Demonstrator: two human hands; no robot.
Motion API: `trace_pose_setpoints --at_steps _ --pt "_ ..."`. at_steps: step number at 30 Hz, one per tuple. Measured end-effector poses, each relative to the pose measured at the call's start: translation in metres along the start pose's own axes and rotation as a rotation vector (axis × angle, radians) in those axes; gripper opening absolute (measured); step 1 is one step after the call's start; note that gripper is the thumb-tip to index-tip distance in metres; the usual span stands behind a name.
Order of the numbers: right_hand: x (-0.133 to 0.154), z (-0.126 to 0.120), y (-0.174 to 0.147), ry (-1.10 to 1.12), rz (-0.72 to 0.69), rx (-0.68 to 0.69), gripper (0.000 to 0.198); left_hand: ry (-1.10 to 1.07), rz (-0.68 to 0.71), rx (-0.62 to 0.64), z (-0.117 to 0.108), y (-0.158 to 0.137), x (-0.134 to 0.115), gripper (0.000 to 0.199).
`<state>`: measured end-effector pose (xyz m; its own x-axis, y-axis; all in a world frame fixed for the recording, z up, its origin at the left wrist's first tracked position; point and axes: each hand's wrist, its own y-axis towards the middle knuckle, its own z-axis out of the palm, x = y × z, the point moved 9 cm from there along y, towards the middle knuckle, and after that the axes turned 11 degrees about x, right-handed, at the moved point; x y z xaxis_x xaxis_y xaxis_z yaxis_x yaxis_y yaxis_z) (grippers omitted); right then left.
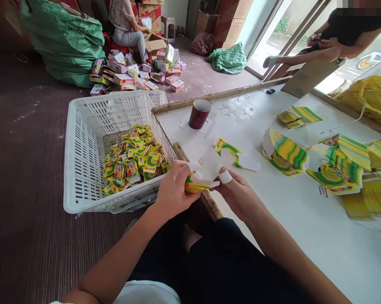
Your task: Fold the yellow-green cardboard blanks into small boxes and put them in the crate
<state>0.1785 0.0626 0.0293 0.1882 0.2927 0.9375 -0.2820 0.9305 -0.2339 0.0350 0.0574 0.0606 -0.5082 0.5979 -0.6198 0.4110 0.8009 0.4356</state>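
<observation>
Between my two hands, over the table's wooden edge, is a small yellow-green carton [197,186] with its white inner flaps standing up. My left hand [176,188] is wrapped round its left side. My right hand [237,192], with white tape on the thumb, pinches the carton's right edge by a flap. Just beyond lies another unfolded yellow-green carton [228,147] on the white table [291,215]. To my left a white plastic basket [79,169] holds a heap of small yellow packets [133,162].
A maroon mug [200,115] stands near the table's far left corner. Stacks of flat cartons [336,164] lie at right. One person [127,25] sits by scattered boxes [136,76] on the floor; another person [345,38] sits at the far right. A green sack [63,42] stands at left.
</observation>
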Motion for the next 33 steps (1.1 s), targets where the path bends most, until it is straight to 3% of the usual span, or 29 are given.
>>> trace_pose_setpoints --at_steps 5,9,13,22,26,30,33 --pt "-0.013 0.012 0.003 0.166 0.135 0.143 0.032 0.126 0.147 0.010 -0.002 0.001 -0.013 0.058" --pt "-0.033 0.023 0.005 0.341 0.268 0.215 0.034 0.141 0.199 -0.041 -0.004 -0.002 -0.018 0.054" --pt "-0.037 0.024 0.006 0.336 0.234 0.203 0.038 0.163 0.160 -0.046 -0.006 -0.001 -0.014 0.056" --pt "-0.008 0.010 -0.001 -0.027 0.128 0.222 0.036 0.256 0.125 0.187 0.005 0.008 -0.012 0.055" --pt "-0.008 0.013 -0.002 0.062 0.101 0.224 0.025 0.231 0.032 0.163 -0.004 0.008 -0.003 0.058" --pt "-0.017 0.021 -0.002 0.229 0.111 0.259 0.034 0.045 -0.045 0.059 -0.016 0.007 0.006 0.060" --pt "-0.018 0.026 -0.002 0.229 0.087 0.258 0.035 -0.037 -0.103 0.064 -0.011 0.005 0.008 0.058"
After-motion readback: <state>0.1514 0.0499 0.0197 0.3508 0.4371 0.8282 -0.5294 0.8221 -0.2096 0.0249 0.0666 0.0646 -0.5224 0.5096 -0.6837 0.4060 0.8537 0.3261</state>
